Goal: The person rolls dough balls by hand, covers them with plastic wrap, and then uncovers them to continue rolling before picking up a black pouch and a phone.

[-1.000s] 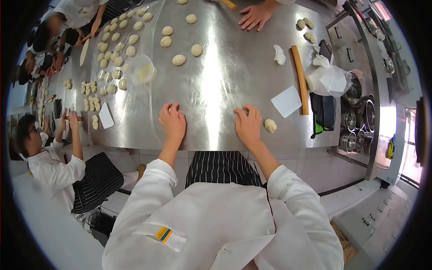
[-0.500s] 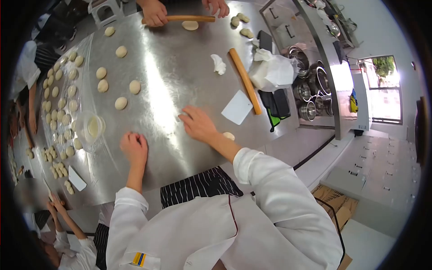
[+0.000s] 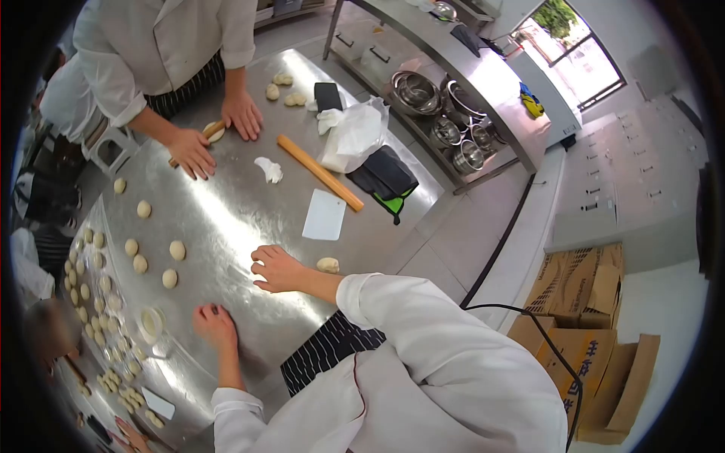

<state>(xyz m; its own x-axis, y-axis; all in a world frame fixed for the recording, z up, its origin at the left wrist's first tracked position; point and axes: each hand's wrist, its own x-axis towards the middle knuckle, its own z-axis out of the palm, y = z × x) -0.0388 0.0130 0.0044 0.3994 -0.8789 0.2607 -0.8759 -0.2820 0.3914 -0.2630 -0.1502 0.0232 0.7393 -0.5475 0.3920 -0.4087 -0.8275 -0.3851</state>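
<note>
My left hand rests low on the steel table, its fingers curled in. Whatever may be under them is hidden. To its right, my right hand hovers at or just over the tabletop, with bent fingers spread apart and nothing visible between them. A small dough piece lies beside my right wrist. Beyond that hand are a white dough scraper, a wooden rolling pin and a crumpled tissue. Several dough balls sit to the left.
Across the table, a person's hands work a rolling pin over a dough disc. Many dough balls lie under plastic film at left, near a clear tub. A plastic bag and a black pouch stand near the right edge.
The view has swung to the right, bringing the person opposite and cardboard boxes further into sight. My right hand's fingers look more bent; my left hand stays curled on the table.
</note>
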